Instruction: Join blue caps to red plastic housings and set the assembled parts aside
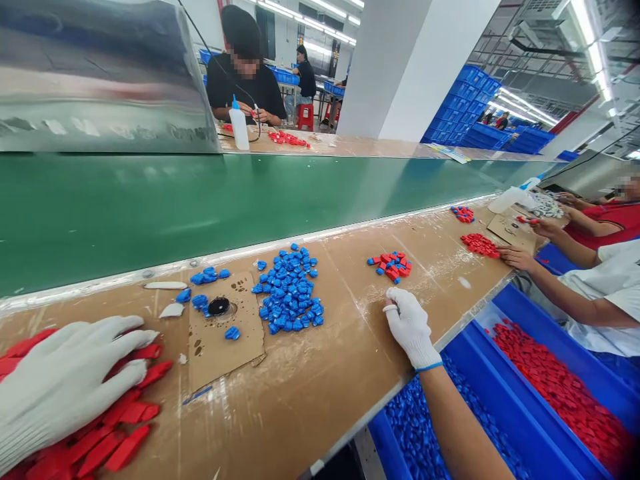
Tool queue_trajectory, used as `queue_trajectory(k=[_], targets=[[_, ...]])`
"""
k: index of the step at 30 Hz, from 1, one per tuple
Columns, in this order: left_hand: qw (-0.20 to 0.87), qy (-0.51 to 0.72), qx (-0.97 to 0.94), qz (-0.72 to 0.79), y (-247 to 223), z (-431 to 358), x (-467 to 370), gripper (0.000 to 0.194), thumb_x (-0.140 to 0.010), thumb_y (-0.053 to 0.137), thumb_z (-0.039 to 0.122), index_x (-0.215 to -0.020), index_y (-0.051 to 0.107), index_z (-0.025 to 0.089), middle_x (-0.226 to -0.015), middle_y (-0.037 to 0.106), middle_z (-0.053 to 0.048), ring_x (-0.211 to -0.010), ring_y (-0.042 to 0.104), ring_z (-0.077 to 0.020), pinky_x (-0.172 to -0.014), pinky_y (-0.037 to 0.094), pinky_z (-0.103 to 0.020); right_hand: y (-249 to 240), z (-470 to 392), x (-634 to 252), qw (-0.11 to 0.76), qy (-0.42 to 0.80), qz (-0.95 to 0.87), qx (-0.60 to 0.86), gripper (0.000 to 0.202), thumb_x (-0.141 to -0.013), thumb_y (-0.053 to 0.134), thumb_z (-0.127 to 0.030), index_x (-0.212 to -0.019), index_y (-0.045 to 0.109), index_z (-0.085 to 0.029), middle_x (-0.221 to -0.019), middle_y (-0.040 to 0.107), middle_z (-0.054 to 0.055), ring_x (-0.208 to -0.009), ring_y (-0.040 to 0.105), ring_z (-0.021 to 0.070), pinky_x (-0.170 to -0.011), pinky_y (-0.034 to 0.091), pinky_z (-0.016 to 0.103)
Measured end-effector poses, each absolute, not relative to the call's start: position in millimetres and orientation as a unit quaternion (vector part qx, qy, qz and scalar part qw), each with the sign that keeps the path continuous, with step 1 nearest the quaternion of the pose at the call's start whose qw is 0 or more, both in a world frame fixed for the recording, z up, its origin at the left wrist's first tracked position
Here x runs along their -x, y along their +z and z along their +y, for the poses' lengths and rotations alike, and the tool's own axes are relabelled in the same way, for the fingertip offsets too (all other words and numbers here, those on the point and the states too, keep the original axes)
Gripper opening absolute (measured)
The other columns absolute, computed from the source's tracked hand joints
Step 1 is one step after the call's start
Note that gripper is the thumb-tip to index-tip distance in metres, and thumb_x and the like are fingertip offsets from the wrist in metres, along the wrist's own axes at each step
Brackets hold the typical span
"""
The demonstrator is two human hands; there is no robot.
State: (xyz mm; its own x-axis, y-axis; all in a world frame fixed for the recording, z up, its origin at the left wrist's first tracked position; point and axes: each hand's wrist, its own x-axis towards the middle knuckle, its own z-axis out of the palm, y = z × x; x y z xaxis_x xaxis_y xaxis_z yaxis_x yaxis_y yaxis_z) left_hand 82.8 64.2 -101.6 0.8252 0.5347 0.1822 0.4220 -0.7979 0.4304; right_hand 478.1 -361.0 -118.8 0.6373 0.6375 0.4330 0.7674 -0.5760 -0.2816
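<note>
My left hand (75, 380), in a white knitted glove, lies palm down over a heap of red plastic pieces (125, 447) at the left edge, fingers spread. My right hand (410, 327), also gloved, rests on the brown tabletop (320, 393) with its fingers curled in; anything inside them is hidden. Just beyond it sits a small group of joined red-and-blue pieces (393, 265). Between my hands is a pile of small blue pieces (290, 290). Left of that pile, a stained cardboard sheet (227, 357) carries a round black cap-like dish (219, 307) and a few blue pieces.
A green conveyor belt (250, 200) runs behind the table. Blue bins hold blue pieces (465, 413) and red pieces (555, 387) below the front edge. Co-workers' hands (520, 257) are busy at the right. Across the belt stand a white glue bottle (239, 127) and another person.
</note>
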Motion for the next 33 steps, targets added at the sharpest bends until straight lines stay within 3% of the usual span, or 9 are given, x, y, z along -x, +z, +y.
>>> queue_trajectory(k=[3, 7, 9, 12, 17, 21, 25, 30, 33], targets=[[0.078, 0.036, -0.968, 0.237, -82.4, 51.4, -98.3, 0.034, -0.086, 0.057, 0.05, -0.085, 0.084, 0.03, -0.1, 0.084, -0.008, -0.088, 0.072, -0.0361, -0.083, 0.045, -0.046, -97.2, -318.3, -463.9, 0.203, -0.079, -0.495, 0.841, 0.016, -0.099, 0.05, -0.018, -0.094, 0.064, -0.025, -0.098, 0.075, 0.008, -0.095, 0.068, 0.0255, -0.087, 0.052, 0.037], [0.071, 0.102, -0.961, 0.247, -54.2, 32.1, -108.3, 0.027, -0.085, 0.057, 0.042, -0.08, 0.078, 0.025, -0.095, 0.081, -0.01, -0.089, 0.067, -0.0329, -0.083, 0.044, -0.041, -76.4, -242.3, -454.6, 0.152, 0.0, -0.591, 0.792, 0.021, -0.09, 0.057, -0.009, -0.096, 0.068, -0.026, -0.102, 0.076, 0.004, -0.097, 0.065, 0.0238, -0.086, 0.047, 0.033], [0.128, 0.176, -0.926, 0.31, -42.5, 15.4, -107.9, 0.022, -0.084, 0.062, 0.043, -0.08, 0.074, 0.025, -0.085, 0.077, -0.005, -0.081, 0.065, -0.0294, -0.074, 0.043, -0.037, -73.3, -211.9, -458.8, 0.128, 0.026, -0.603, 0.787, 0.023, -0.087, 0.061, -0.007, -0.097, 0.07, -0.026, -0.104, 0.077, 0.004, -0.094, 0.065, 0.0239, -0.081, 0.044, 0.033], [0.283, 0.325, -0.795, 0.428, -36.7, -15.5, -110.5, 0.028, -0.091, 0.07, 0.048, -0.106, 0.075, 0.025, -0.094, 0.079, -0.002, -0.075, 0.067, -0.0233, -0.067, 0.047, -0.033, -74.7, -186.9, -474.5, 0.104, 0.048, -0.596, 0.795, 0.023, -0.084, 0.065, -0.009, -0.099, 0.073, -0.024, -0.105, 0.075, 0.006, -0.093, 0.065, 0.0244, -0.076, 0.042, 0.031], [0.5, 0.526, -0.575, 0.379, -57.8, -45.4, -129.8, 0.034, -0.083, 0.083, 0.045, -0.094, 0.061, 0.022, -0.09, 0.079, -0.003, -0.07, 0.071, -0.0191, -0.067, 0.059, -0.033, -80.4, -175.3, -499.5, 0.111, 0.052, -0.583, 0.803, 0.034, -0.088, 0.059, -0.012, -0.118, 0.072, -0.023, -0.119, 0.072, 0.009, -0.102, 0.067, 0.025, -0.082, 0.047, 0.032], [0.566, 0.532, -0.484, 0.403, -70.8, -48.8, -134.0, 0.035, -0.074, 0.087, 0.039, -0.089, 0.06, 0.023, -0.077, 0.075, 0.0, -0.06, 0.066, -0.0158, -0.058, 0.057, -0.028, -87.6, -165.8, -504.2, 0.123, 0.063, -0.601, 0.787, 0.033, -0.081, 0.059, -0.007, -0.107, 0.072, -0.022, -0.11, 0.073, 0.007, -0.099, 0.066, 0.0237, -0.085, 0.049, 0.031], [0.579, 0.536, -0.475, 0.391, -74.0, -49.4, -131.0, 0.027, -0.079, 0.083, 0.038, -0.093, 0.064, 0.025, -0.076, 0.072, 0.0, -0.064, 0.066, -0.0162, -0.059, 0.057, -0.027, -92.3, -164.3, -508.4, 0.155, 0.054, -0.601, 0.782, 0.023, -0.082, 0.055, -0.008, -0.094, 0.069, -0.022, -0.1, 0.073, 0.008, -0.094, 0.065, 0.0238, -0.085, 0.051, 0.033], [0.593, 0.503, -0.531, 0.336, -77.4, -54.7, -130.5, 0.015, -0.095, 0.074, 0.038, -0.096, 0.066, 0.025, -0.077, 0.066, -0.001, -0.058, 0.057, -0.0141, -0.054, 0.051, -0.027, -62.9, -170.9, -493.8, 0.221, 0.029, -0.605, 0.764, 0.024, -0.096, 0.046, -0.016, -0.107, 0.067, -0.022, -0.098, 0.072, 0.009, -0.091, 0.066, 0.0237, -0.085, 0.055, 0.038], [0.638, 0.411, -0.602, 0.249, -72.6, -65.2, -128.2, 0.023, -0.105, 0.064, 0.046, -0.098, 0.066, 0.024, -0.074, 0.058, 0.0, -0.059, 0.051, -0.014, -0.055, 0.045, -0.027, -27.5, -165.3, -439.9, 0.301, 0.05, -0.681, 0.666, 0.021, -0.1, 0.05, -0.018, -0.111, 0.066, -0.026, -0.103, 0.071, 0.007, -0.092, 0.066, 0.0216, -0.086, 0.057, 0.038]])
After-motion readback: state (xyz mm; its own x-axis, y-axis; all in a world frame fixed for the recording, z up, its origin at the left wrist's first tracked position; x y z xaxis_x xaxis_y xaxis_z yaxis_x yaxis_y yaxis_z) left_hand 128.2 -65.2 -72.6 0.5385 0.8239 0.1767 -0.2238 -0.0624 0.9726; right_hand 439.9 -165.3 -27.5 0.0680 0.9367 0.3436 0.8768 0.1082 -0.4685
